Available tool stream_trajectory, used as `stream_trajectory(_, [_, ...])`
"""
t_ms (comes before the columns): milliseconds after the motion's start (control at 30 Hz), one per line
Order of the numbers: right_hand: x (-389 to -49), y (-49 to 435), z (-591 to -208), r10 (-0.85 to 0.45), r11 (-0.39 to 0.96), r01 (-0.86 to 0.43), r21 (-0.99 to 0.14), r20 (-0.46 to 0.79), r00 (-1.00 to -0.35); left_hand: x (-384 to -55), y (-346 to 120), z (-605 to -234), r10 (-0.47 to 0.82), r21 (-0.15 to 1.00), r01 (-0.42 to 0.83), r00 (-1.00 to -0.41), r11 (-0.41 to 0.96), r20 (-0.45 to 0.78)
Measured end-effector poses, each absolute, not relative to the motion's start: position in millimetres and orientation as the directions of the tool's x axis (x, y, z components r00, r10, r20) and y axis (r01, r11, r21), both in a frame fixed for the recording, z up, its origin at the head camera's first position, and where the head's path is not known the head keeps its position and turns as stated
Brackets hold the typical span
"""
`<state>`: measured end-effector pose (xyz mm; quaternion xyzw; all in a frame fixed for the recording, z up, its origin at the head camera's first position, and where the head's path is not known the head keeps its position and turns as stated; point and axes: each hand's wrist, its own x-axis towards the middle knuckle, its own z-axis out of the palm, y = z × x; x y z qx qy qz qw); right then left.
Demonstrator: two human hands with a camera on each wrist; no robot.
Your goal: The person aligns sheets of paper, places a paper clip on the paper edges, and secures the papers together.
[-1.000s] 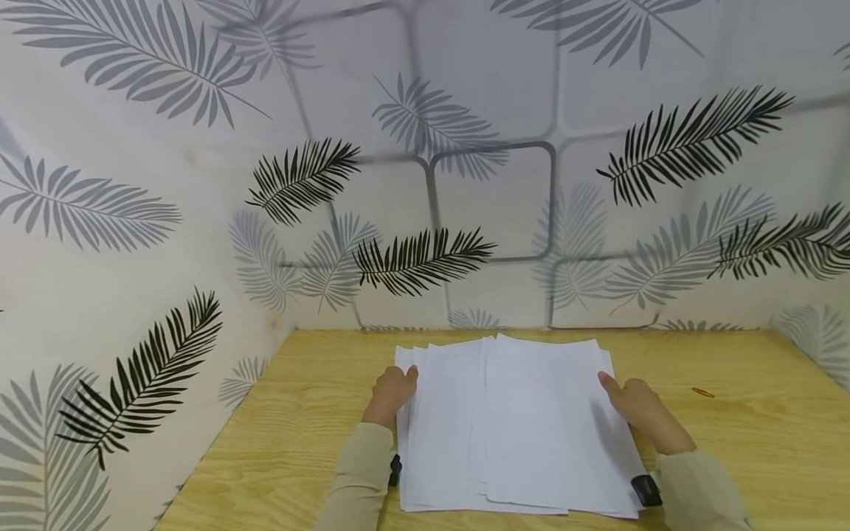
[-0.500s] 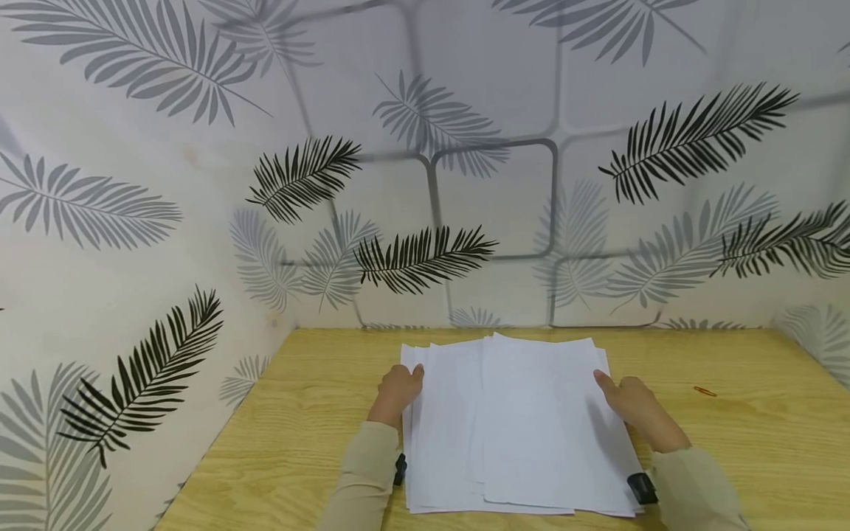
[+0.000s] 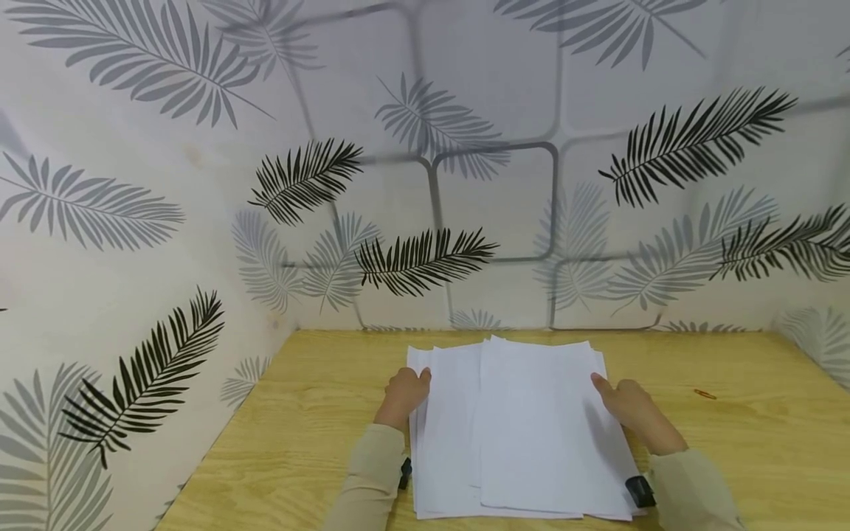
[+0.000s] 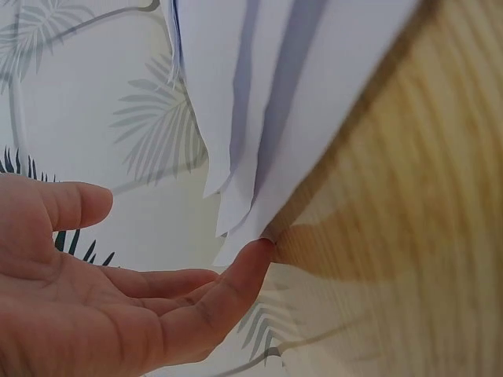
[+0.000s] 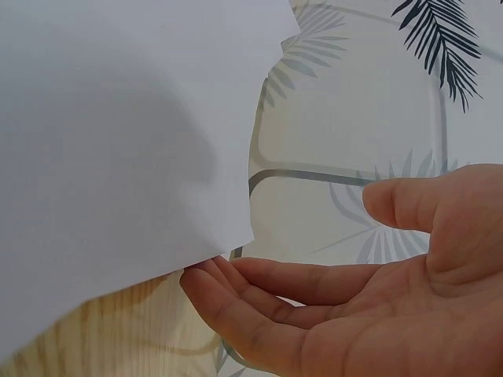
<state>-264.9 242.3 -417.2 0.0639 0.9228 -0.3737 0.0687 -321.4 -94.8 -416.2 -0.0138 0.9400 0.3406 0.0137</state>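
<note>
Loose white paper sheets (image 3: pixel 531 428) lie in an uneven, fanned stack on the table, their edges staggered. At the stack's left edge is my left hand (image 3: pixel 405 392); in the left wrist view its fingertips (image 4: pixel 255 253) touch the lowest sheet's edge, with the thumb raised apart from the paper. My right hand (image 3: pixel 634 409) is at the opposite edge. In the right wrist view its fingertips (image 5: pixel 200 276) meet the sheets' side edge from below, and that thumb also stands clear of the paper. Both hands have their fingers extended, only slightly bent.
An orange paper clip (image 3: pixel 705 394) lies on the wooden table (image 3: pixel 319 413) to the right of the stack. Behind the table hangs a pale wall covering (image 3: pixel 491 199) printed with leaves. Dark wrist devices (image 3: pixel 640 491) sit at both cuffs.
My left hand has moved right, pushing the left-hand sheets inward. My right hand has shifted slightly left, and the stack is a little narrower.
</note>
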Motion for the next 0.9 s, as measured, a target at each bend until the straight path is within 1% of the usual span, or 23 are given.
stream_trajectory(67, [-263.9, 241.4, -417.3, 0.067, 0.71, 0.175, -0.682, -0.183, -0.981, -320.9, -94.0, -416.6, -0.012, 0.638, -0.033, -0.999, 0.769, -0.038])
stream_trajectory(300, [-263.3, 240.6, -416.6, 0.049, 0.715, 0.14, -0.685, -0.15, -0.987, -322.6, -90.8, -419.3, -0.001, 0.633, -0.02, -1.0, 0.774, -0.029])
stream_trajectory(633, [-260.3, 234.5, -411.3, 0.055, 0.704, 0.148, -0.695, -0.154, -0.986, -320.4, -85.3, -415.9, 0.008, 0.639, -0.027, -0.999, 0.769, -0.052])
stream_trajectory(900, [-262.8, 232.9, -413.1, 0.063, 0.706, 0.162, -0.689, -0.166, -0.984, -317.7, -81.0, -415.0, 0.017, 0.627, -0.006, -0.999, 0.779, -0.031])
